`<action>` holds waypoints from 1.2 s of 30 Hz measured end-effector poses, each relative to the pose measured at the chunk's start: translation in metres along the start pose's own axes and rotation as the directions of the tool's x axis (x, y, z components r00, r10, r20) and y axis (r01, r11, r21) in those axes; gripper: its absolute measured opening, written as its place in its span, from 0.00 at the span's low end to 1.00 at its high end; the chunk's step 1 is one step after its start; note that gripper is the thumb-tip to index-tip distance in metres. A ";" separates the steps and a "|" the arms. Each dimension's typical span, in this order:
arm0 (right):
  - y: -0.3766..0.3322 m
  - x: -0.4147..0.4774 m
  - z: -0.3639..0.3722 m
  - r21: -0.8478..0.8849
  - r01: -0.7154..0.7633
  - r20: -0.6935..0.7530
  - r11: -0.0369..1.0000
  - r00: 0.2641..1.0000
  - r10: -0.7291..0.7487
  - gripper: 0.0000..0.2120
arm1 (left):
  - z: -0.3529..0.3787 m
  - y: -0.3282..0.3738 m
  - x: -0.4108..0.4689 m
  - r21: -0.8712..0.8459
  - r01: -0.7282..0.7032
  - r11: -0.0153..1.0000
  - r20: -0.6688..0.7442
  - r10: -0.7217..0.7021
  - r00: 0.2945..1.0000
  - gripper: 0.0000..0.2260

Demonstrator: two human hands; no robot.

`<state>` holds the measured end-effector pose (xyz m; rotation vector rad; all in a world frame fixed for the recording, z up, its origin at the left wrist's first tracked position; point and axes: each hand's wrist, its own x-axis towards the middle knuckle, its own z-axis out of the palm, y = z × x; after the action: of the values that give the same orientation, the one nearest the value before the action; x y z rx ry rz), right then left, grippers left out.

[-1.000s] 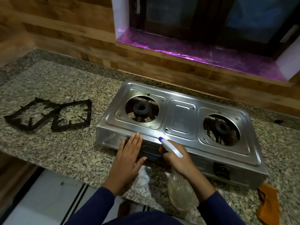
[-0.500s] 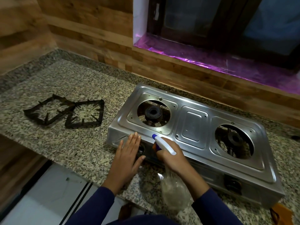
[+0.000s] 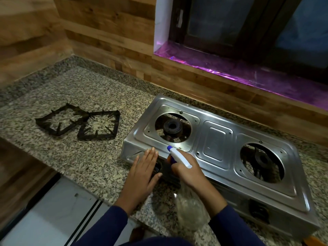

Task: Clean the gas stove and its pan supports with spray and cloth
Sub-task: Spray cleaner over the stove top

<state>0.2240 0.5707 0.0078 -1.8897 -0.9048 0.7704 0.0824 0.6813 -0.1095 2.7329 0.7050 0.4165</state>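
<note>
- Steel gas stove (image 3: 218, 139) sits on the speckled granite counter (image 3: 71, 157), seen from the head camera; it has two round burner openings, one left burner (image 3: 172, 129) and one right burner (image 3: 261, 159), both bare of supports.
- Two black pan supports (image 3: 78, 122) lie flat on the counter well to the left of the stove, side by side, their near corners touching or overlapping.
- One spray bottle (image 3: 179, 158) with a white head and blue nozzle tip is in the right hand (image 3: 190, 173), whose grip is closed around the neck; the clear body hangs down below the wrist, and the nozzle points toward the stove's front left edge.
- One left hand (image 3: 143, 173) lies flat and open, fingers together, against the stove's front left face, grasping nothing.
- One control knob (image 3: 258, 211) shows on the front panel at the right; another by the left hand is mostly hidden.
- One orange scrap (image 3: 315, 241) peeks in at the bottom right edge; whether it is the cloth I cannot tell.
- Two dark blue sleeves (image 3: 230, 226) cover the forearms.
</note>
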 end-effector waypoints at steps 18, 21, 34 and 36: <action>-0.001 0.004 -0.005 0.156 -0.073 -0.083 0.985 0.993 0.086 0.05 | 0.004 0.001 0.000 0.020 0.002 1.000 -0.012 -0.001 1.000 0.32; -0.002 0.004 -0.007 0.181 -0.085 -0.117 0.980 0.987 0.107 0.02 | 0.004 0.002 -0.001 0.016 -0.006 1.000 -0.016 0.006 1.000 0.32; 0.000 -0.008 -0.025 0.291 -0.009 -0.310 0.957 0.945 0.104 0.01 | 0.003 0.005 -0.001 0.043 -0.006 0.999 -0.005 0.006 1.000 0.31; 0.003 -0.009 -0.028 0.319 -0.008 -0.339 0.948 0.933 0.122 0.08 | 0.005 0.006 -0.001 0.051 0.001 0.999 -0.002 -0.001 1.000 0.32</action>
<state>0.2422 0.5500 0.0186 -1.7067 -0.4628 0.5466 0.0854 0.6750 -0.1121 2.7800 0.7269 0.4059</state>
